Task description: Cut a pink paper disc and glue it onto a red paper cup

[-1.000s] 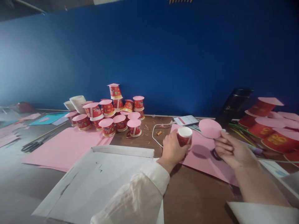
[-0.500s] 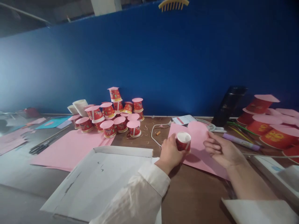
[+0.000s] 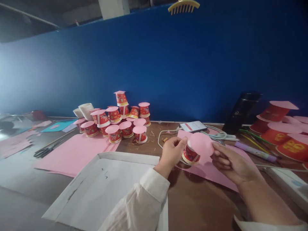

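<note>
A pink paper disc (image 3: pixel 201 144) is pinched at its right edge by my right hand (image 3: pixel 227 158). It hangs over a small red patterned paper cup (image 3: pixel 190 155) with its white base facing up, covering much of the cup's top. My left hand (image 3: pixel 172 153) is just left of the cup, thumb and fingers pressed together near its upper edge. Whether those fingertips hold anything is not visible. Beneath the cup and disc lies a pink paper sheet (image 3: pixel 223 175).
Several red cups topped with pink discs (image 3: pixel 114 133) are stacked at left. More stand at right (image 3: pixel 282 131). Nearby are a phone (image 3: pixel 191 126), cables, a dark bottle (image 3: pixel 242 112), a purple tube (image 3: pixel 255 151), a white box lid (image 3: pixel 101 189), pink sheets (image 3: pixel 77 154) and scissors (image 3: pixel 47 150).
My left hand has let go of the cup's side and brought its fingertips up beside the top. My right hand has moved the pink disc left over the cup.
</note>
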A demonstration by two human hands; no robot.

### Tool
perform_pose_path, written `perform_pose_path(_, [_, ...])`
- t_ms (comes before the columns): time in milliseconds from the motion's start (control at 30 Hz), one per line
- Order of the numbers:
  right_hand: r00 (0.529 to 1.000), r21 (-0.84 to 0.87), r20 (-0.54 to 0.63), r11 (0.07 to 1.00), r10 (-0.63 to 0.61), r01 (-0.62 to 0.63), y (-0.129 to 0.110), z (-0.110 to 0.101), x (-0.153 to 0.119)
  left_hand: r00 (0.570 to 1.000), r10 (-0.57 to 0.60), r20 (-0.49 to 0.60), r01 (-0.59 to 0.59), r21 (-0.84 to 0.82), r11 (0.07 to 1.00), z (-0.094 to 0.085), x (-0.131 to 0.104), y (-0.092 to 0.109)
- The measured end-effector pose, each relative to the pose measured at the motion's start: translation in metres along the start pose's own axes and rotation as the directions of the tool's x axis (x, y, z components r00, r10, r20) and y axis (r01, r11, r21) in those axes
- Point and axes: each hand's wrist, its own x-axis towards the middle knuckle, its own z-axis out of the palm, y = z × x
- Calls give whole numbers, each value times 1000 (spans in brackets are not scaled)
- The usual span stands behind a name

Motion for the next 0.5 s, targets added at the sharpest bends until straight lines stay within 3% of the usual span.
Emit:
perform_pose_path(167, [1000, -88, 4, 996, -24, 24, 3, 5, 0, 984, -132, 124, 156, -209, 965, 1, 2, 1])
perform_pose_path(267, [999, -117, 11, 993, -33, 34, 4, 5, 2, 972, -142, 186, 193, -300, 934, 1, 4, -2])
perform_pose_path(500, [1000, -127, 16, 992, -26, 28, 4, 4, 3, 937, -145, 316, 241, -287, 927, 1, 8, 5])
